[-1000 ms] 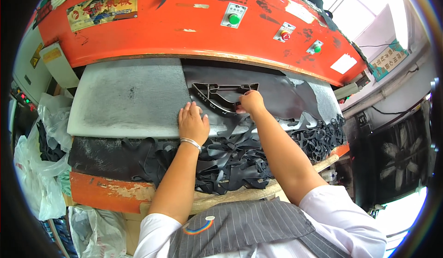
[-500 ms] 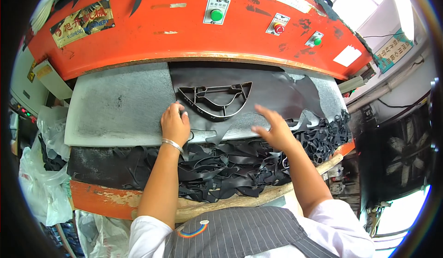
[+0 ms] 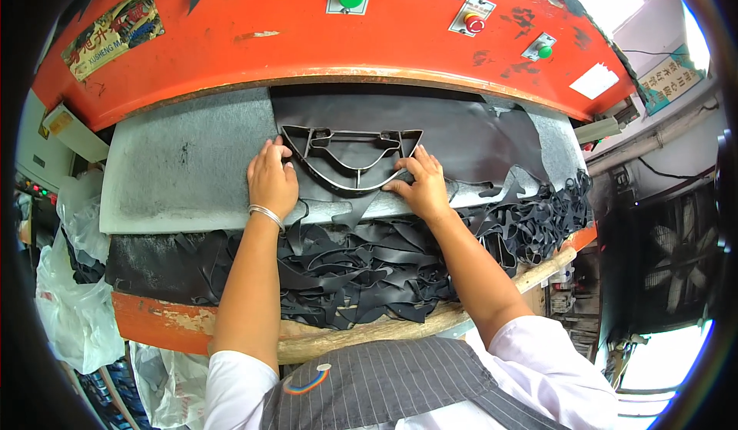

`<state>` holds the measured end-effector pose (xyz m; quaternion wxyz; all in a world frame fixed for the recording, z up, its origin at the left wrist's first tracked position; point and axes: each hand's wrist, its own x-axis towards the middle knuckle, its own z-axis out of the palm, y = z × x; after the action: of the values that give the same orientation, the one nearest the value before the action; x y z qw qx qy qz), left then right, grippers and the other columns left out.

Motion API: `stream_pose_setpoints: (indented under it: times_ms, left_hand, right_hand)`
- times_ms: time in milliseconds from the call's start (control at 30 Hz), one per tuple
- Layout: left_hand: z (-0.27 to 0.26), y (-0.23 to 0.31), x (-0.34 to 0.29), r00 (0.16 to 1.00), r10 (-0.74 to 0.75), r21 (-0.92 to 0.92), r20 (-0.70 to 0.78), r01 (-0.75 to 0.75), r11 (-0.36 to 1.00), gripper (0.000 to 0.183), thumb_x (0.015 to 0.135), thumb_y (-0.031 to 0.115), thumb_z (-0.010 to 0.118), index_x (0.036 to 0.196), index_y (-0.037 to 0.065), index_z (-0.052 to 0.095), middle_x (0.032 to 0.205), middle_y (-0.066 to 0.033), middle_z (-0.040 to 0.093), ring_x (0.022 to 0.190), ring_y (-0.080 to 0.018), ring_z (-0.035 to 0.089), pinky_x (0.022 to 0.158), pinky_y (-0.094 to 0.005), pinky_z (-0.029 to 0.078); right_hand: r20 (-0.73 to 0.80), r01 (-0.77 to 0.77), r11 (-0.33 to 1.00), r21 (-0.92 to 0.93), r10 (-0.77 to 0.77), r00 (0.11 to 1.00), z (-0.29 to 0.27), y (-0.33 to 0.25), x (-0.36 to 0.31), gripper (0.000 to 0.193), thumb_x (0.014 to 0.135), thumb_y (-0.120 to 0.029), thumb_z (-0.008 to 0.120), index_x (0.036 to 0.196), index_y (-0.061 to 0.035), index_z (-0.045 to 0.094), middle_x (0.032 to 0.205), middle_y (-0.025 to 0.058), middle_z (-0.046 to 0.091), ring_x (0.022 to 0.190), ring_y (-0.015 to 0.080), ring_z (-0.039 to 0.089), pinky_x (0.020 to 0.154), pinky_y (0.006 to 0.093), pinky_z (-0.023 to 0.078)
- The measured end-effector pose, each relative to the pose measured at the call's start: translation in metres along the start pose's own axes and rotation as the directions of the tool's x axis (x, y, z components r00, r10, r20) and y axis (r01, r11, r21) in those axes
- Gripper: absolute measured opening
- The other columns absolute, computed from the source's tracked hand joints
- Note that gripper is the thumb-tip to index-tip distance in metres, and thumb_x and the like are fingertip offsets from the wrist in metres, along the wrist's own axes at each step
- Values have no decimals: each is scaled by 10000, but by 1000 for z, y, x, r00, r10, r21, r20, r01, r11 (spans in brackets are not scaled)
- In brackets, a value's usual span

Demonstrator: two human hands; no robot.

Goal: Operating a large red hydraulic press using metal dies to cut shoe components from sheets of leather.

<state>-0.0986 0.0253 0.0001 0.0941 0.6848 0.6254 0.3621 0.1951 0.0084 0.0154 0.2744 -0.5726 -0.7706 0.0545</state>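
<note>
A boat-shaped metal cutting die (image 3: 359, 191), with a curved near edge and inner struts, lies on a dark sheet of leather (image 3: 484, 142). My left hand (image 3: 273, 180), with a silver bangle at the wrist, has its fingers curled against the die's left end. At the right end, my right hand (image 3: 423, 186) grips the die's rim, thumb on the near side and fingers beyond it. The leather rests on a pale, worn cutting board (image 3: 184, 153), its near edge ragged with cut-out gaps.
Over the board's far side hangs the red press beam (image 3: 231, 53) with green buttons and a red knob. Dark leather scraps (image 3: 369, 268) heap along the near side, above a wooden rail (image 3: 354, 344). Plastic bags (image 3: 77, 307) hang at left; a black fan (image 3: 676, 257) stands at right.
My right hand has come in leftward from above the leather and taken hold of the die's right end. The left hand has moved up to the die's left end. The view has shifted slightly.
</note>
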Motion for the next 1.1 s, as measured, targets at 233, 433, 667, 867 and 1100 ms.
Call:
stream_pose_setpoints:
  times_ms: [233,433,667,867,1100]
  left_hand:
    - [-2,-3,10,992,-117,-165,52,124,978,202,835,29,523,1027,87,500,1269,-150,602,1240,-307,505,1022,-454,334]
    - [-5,1,13,999,-47,20,9,47,999,187,833,18,499,1007,86,514,1231,-134,619,1220,-316,521,992,-454,354]
    - [-21,-12,15,1000,-27,36,5,26,999,188,811,11,479,982,81,515,1221,-157,615,1242,-325,507,1006,-457,336]
    - [-24,-2,9,999,-21,19,41,21,1000,166,810,9,473,955,76,520,1204,-188,615,1251,-329,501,1014,-453,323]
    - [-26,-4,20,999,25,94,-22,-22,995,137,819,23,490,945,68,517,1179,-177,621,1230,-333,504,1010,-450,319]
  right_hand:
    - [76,-79,991,104,71,995,-21,5,-5,676,683,-295,825,1295,-189,559,1359,282,479,1326,421,392,1093,484,296]
    - [67,-35,998,48,31,997,-14,7,-1,513,678,-300,824,1129,-149,632,1369,289,463,1330,426,385,1082,479,303]
    - [-81,117,993,20,-115,990,2,-6,5,411,632,-338,816,963,-144,668,1232,318,543,1226,443,486,980,477,378]
    - [-60,127,992,-26,-128,990,-11,-4,-3,392,641,-345,804,953,-148,671,1239,315,538,1205,446,499,963,475,390]
    - [-50,157,985,-66,-161,986,-13,-14,10,475,713,-394,761,1117,-178,634,1245,340,519,1237,466,463,987,507,377]
